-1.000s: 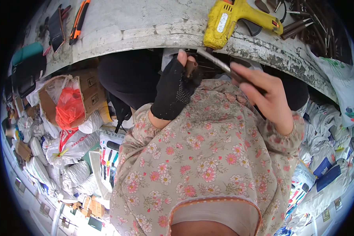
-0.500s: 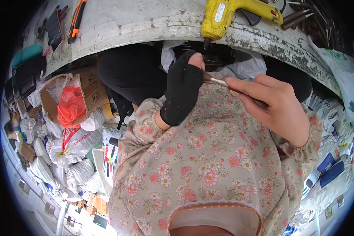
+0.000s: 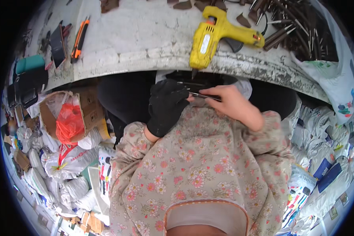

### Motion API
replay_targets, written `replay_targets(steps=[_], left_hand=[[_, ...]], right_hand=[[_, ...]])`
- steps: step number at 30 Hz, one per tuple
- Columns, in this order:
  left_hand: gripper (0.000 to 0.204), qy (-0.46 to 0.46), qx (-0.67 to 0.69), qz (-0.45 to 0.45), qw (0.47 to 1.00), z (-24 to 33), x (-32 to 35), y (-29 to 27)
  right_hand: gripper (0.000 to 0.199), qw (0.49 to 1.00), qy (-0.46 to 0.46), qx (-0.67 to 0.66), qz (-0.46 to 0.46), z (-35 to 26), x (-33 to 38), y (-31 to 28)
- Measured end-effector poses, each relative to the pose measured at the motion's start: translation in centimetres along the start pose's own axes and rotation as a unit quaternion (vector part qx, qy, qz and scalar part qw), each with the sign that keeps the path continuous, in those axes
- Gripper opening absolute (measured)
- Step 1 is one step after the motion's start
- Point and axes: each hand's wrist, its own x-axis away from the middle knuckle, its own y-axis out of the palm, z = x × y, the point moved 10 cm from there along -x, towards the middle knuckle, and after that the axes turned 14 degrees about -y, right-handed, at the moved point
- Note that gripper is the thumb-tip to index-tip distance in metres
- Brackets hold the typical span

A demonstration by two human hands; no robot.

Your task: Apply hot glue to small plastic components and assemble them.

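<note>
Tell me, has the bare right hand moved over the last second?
Yes. The right hand has dropped lower and closer to the body, away from the yellow glue gun at the bench edge, meeting the gloved left hand over a thin metal tool.

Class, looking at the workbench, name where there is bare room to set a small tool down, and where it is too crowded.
Free: the grey bench top between the orange utility knife and the yellow glue gun. Crowded: the far right, piled with dark metal pieces, and the left end, with black cases.
</note>
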Motion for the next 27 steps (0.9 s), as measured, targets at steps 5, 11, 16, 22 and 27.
replay_targets(steps=[5, 11, 16, 22, 27], left_hand=[[0.024, -0.080, 0.108, 0.002, 0.991, -3.0, -5.4, -1.3], [0.024, -0.068, 0.011, 0.060, 0.996, -6.2, -17.4, 0.1], [0.036, -0.044, -0.031, 0.004, 0.999, -6.3, -20.7, 3.1], [0.025, -0.115, -0.089, 0.025, 0.989, -8.1, -18.4, 1.4], [0.027, -0.226, 0.033, 0.030, 0.973, -9.0, -12.5, -1.9]], right_hand=[[0.032, 0.987, 0.012, 0.152, -0.057, 12.5, -2.8, 8.6], [0.032, 0.970, 0.009, 0.227, -0.083, 11.3, -3.0, 8.4], [0.023, 0.981, -0.072, -0.033, -0.177, -3.8, -0.2, -3.9], [0.026, 0.827, 0.142, 0.493, 0.231, -0.2, -1.3, -30.1], [0.022, 0.784, 0.302, 0.515, 0.170, 3.9, -1.9, -33.5]])
